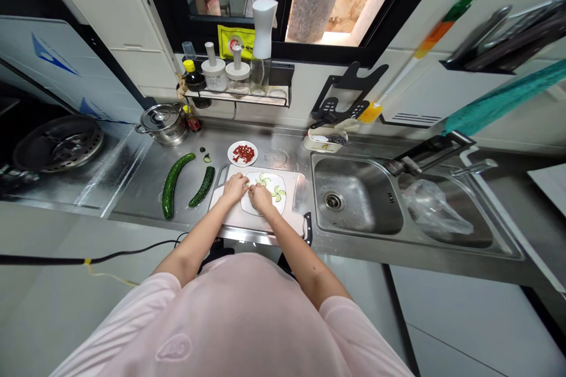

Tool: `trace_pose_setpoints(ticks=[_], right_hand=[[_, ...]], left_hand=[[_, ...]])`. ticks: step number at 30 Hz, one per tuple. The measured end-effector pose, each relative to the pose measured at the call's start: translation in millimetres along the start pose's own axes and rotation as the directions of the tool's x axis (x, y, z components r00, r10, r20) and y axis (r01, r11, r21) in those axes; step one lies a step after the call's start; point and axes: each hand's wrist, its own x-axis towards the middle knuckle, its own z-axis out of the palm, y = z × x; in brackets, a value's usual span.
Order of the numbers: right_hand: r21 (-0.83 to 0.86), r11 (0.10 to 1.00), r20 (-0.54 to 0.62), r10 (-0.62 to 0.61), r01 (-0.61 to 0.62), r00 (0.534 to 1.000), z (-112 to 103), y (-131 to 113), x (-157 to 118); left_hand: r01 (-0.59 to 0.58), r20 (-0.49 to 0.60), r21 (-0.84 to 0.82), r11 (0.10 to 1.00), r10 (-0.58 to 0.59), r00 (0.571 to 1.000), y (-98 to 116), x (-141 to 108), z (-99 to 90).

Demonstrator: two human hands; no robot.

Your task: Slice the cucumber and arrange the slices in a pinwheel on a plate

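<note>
Here, two cucumbers [203,187] lie left of the cutting board [239,221], a knife [308,228] at its right edge. A dish [231,156] contains red pieces [243,154]; the board's plate [279,179] carries green slices [278,193]. There, left hand [236,187] and right hand [260,197] have fingers narrow, their hold I cannot tell. The steel bench [145,188] includes a sink [367,188].

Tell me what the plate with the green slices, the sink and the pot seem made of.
Plate: probably glazed ceramic, smooth and white, though hard plastic could look alike. Sink: stainless steel, it seems, satin grey with soft reflections. Pot: polished metal, likely steel, from its bright highlights.
</note>
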Motion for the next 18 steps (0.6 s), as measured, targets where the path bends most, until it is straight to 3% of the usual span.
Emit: trace_pose_setpoints(ticks=[10,14,18], right_hand=[[-0.008,1.000,-0.001,-0.006,0.006,1.000,-5.4,-1.4,-9.4],[0.036,0.999,-0.053,-0.013,0.015,0.998,-7.8,-1.4,-11.6],[0.137,0.990,-0.151,-0.007,0.028,0.989,-15.9,1.1,-18.7]], left_hand=[[0.017,0.006,-0.041,0.999,-0.017,1.000,1.2,-0.1,-0.5],[0.025,-0.056,-0.134,0.991,-0.033,0.998,-1.8,-1.8,1.5],[0.112,-0.159,-0.276,0.955,-0.160,0.974,-11.3,-4.0,3.1]])
